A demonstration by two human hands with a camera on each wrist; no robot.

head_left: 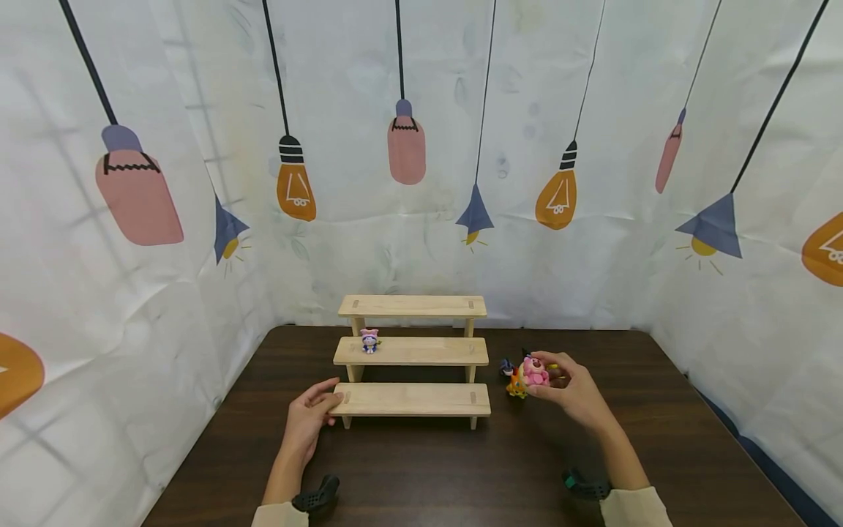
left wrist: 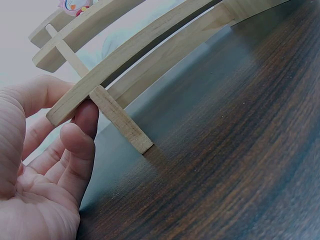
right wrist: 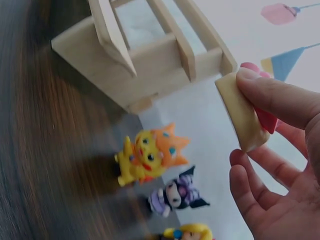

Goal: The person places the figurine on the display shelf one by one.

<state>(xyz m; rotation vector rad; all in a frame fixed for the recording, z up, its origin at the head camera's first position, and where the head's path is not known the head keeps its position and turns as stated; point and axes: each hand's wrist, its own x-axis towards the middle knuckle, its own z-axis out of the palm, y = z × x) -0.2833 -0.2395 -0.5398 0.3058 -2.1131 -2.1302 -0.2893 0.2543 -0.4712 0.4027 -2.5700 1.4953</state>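
Note:
A three-step light wooden display stand [head_left: 411, 400] is on the dark table. My left hand [head_left: 308, 419] grips the left end of its lowest step; in the left wrist view its fingers curl round the board's end [left wrist: 75, 107]. On the middle step, at the left, is a small figurine with a pink top [head_left: 369, 341]. To the right of the stand, my right hand [head_left: 574, 388] pinches a pink bear figurine [head_left: 535, 372] above the table. Seen from the right wrist, the figurine shows a flat pale-yellow side [right wrist: 241, 112], with the thumb on its edge.
Below the held figurine, a yellow figurine with an orange top [right wrist: 147, 155] stands on the table [right wrist: 60, 165]. Beside it are a black-and-purple figurine [right wrist: 172, 196] and a yellow-topped one [right wrist: 192, 233], partly cut off. A lamp-patterned white curtain [head_left: 421, 256] surrounds the table.

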